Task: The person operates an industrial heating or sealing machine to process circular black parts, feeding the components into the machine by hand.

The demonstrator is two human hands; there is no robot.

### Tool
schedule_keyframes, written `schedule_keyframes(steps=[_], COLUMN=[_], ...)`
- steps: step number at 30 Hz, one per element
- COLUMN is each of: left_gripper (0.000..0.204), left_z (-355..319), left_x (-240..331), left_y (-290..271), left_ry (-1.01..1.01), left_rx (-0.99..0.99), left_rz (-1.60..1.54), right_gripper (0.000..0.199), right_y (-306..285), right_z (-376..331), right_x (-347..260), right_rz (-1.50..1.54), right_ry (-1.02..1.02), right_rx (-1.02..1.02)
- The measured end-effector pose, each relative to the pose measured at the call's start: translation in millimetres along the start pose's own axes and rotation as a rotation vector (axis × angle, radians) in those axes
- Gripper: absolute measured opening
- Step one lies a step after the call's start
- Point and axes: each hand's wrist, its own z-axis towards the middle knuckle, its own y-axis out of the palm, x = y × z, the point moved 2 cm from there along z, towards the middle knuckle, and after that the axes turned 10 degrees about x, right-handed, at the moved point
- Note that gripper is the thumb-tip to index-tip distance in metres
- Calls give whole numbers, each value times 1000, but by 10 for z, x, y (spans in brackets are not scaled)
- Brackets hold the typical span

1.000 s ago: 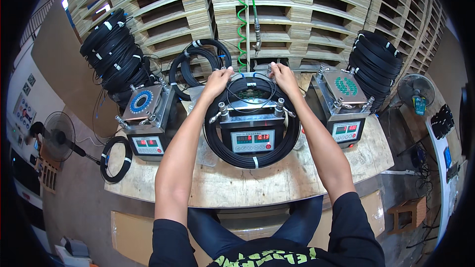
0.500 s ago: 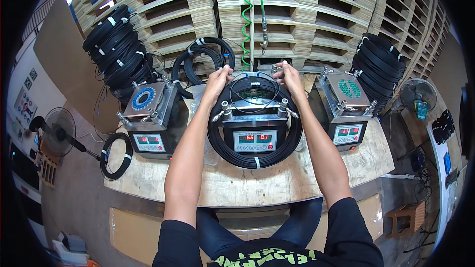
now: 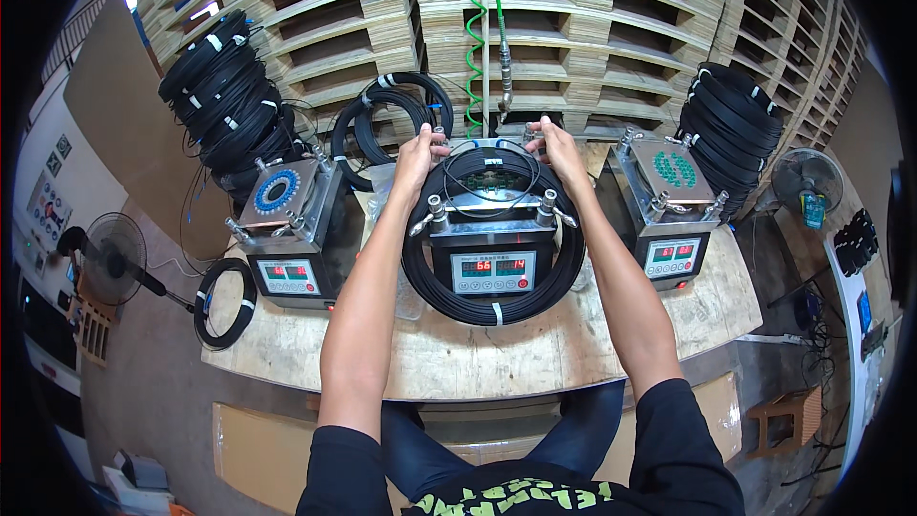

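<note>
A coil of black cable (image 3: 497, 312) with white ties rests around the front and top of the middle machine, a boxy metal-and-black unit with a lit red display (image 3: 494, 271). At this machine's back left corner, my left hand (image 3: 416, 158) has thumb and fingers closed around a metal knob (image 3: 439, 134). My right hand (image 3: 560, 155) pinches the matching knob (image 3: 530, 132) at the back right corner. Two more knobs stand at the front corners, the left one (image 3: 437, 208) and the right one (image 3: 547, 201). The coil partly hides the machine's top plate.
Similar machines stand on the wooden table (image 3: 458, 363), one at left (image 3: 287, 272) with a blue ring of connectors, one at right (image 3: 673, 253) with green ones. Cable coils are stacked behind at left (image 3: 224, 105) and right (image 3: 731, 134). A green air hose (image 3: 501, 29) hangs at the back.
My hands stay at the back knobs, with only slight finger movement. The middle machine's right-hand readout has changed, and the hanging hose end has shifted slightly.
</note>
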Motion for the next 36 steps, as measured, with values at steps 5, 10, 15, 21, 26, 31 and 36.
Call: schedule_keyframes(steps=[5,10,15,21,26,31,36], left_gripper=[62,64,64,65,64,63,63], left_z=[2,-19,-14,-2,3,-63,-39], left_x=[1,38,26,-10,-21,72,47], left_y=[-36,-29,-16,-21,-67,-26,2], left_ry=[-49,-37,-39,-54,-15,-17,-12], left_rx=[-20,-53,-82,-52,-45,-54,-57], left_rz=[-30,-21,-45,-44,-20,-1,20], right_gripper=[56,53,55,56,55,53,52], right_y=[4,-16,-6,10,31,0,3], right_z=[-55,-48,-27,1,-20,-31,-17], right_x=[-56,-25,-16,23,3,22,5], right_rz=[63,148,34,41,75,123,43], right_ry=[74,130,43,-35,-3,25,-21], right_rx=[31,100,102,18,-22,7,25])
